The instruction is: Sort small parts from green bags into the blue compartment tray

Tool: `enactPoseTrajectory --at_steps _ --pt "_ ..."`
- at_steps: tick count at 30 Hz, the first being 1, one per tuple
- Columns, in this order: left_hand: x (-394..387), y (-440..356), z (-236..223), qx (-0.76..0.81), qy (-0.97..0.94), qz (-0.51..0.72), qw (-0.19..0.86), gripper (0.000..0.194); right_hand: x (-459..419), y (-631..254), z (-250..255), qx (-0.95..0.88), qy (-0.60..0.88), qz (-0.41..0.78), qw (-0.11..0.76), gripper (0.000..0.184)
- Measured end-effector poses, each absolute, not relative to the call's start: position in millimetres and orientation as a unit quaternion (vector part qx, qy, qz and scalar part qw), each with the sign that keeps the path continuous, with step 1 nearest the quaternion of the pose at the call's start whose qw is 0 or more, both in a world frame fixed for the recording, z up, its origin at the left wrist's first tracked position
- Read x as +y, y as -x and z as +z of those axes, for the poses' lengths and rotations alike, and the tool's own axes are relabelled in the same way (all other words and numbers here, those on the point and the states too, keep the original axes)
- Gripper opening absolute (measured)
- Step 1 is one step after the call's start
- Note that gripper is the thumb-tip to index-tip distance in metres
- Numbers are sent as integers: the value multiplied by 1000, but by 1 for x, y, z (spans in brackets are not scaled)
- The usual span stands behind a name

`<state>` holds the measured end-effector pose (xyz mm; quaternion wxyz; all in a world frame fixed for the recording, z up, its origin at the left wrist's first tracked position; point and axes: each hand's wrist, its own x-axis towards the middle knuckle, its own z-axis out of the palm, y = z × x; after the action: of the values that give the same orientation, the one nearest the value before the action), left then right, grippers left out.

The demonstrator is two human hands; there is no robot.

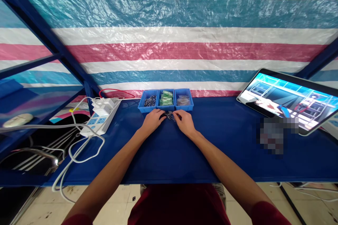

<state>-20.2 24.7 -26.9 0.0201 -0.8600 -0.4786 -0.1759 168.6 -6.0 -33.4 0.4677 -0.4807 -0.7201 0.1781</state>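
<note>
A small pile of dark-and-silver pieces that look like screws (pixel 169 114) lies on the blue table, just in front of the bins. My left hand (pixel 153 120) rests at the pile's left side, its fingers bent and pressed together at the pieces. From the right, my right hand (pixel 185 122) meets the pile with thumb and forefinger pinched. What either set of fingertips holds is too small to make out. Behind the hands stand three blue bins: the left bin (pixel 143 109) has similar pieces, the middle bin (pixel 166 107) green-and-white packets, the right bin (pixel 188 107) clear small bags.
A white power strip (pixel 107 121) with plugs and looping white cables (pixel 75 160) occupies the table's left side. At the right, a tablet (pixel 290 98) leans with its screen lit, a blurred patch before it. Blue frame posts and a striped sheet (pixel 185 14) close off the back.
</note>
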Motion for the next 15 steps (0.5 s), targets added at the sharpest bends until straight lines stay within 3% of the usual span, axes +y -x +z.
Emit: enactPoseTrajectory --at_steps 15 --pt "29 22 -27 -447 875 -184 -10 12 -5 -169 -36 -728 485 181 450 22"
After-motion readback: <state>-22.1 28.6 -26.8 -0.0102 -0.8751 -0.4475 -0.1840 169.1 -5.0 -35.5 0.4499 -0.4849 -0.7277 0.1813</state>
